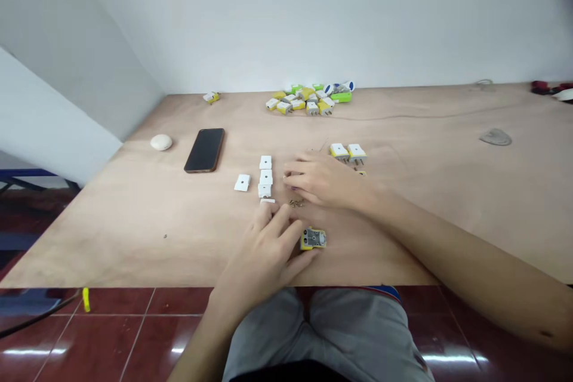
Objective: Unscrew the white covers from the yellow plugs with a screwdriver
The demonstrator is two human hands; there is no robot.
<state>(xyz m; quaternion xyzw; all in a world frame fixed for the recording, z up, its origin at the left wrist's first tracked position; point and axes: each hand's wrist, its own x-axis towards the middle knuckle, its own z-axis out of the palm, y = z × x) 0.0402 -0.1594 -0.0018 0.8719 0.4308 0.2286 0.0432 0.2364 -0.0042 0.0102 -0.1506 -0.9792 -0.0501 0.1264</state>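
Note:
My left hand (268,248) rests on the wooden table (134,221) near its front edge, fingers stretched out, thumb side touching a yellow plug base (313,239) that lies open side up. My right hand (324,182) reaches in from the right, palm down, fingers curled over something small I cannot make out, just above a small heap of brass screws (295,203). Left of it lie several white plug covers (265,176), one more apart (242,182). Two assembled yellow-and-white plugs (348,152) sit just behind my right hand.
A black phone (205,150) and a white round object (161,142) lie at the left. A pile of yellow, white and green plugs (308,99) sits by the back wall, one plug apart (211,96). A grey object (495,137) lies at right.

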